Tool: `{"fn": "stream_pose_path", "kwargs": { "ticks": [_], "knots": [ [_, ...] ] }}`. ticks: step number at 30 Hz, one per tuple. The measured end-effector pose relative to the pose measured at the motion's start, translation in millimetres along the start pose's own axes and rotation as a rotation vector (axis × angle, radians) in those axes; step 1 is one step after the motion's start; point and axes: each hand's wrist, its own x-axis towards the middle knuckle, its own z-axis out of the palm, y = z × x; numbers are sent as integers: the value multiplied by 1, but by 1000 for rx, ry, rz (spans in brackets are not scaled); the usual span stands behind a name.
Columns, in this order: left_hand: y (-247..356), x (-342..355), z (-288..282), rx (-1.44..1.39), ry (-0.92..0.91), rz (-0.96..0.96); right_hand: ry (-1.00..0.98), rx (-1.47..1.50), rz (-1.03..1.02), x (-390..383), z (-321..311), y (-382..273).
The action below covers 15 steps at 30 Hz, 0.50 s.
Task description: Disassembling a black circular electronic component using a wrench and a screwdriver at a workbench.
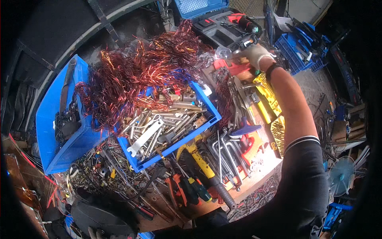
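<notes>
My right hand point(256, 55), in a pale glove, reaches to the far right part of the bench. Its fingers are bent round something dark and metallic that I cannot make out, beside a red tool point(232, 67) and the front of an open black tool case point(217, 34). Under my right forearm lie yellow bit holders point(267, 95). Low at the left edge of the bench, a few grey glove fingers of my left hand point(94, 232) show; the rest is dark or cut off. Whether they hold anything is hidden.
A blue bin point(175, 148) holds sockets and spanners, with a heap of copper wire point(139, 75) spilling over its back. Another blue bin point(47, 131) stands left. Hex keys point(223, 149), screwdrivers point(195, 187) and a yellow-black tool point(207, 167) line the front. A cordless drill point(248, 26) rests in the case.
</notes>
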Motion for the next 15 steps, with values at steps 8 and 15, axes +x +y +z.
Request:
{"fn": "stream_pose_path", "kwargs": {
  "ticks": [8,15],
  "knots": [
    [-18,-15,19,-9,94,34,398,62,113,-70,-108,34],
    [-7,-16,6,61,94,9,545,1335,-86,-202,-207,-63]
  ]
}}
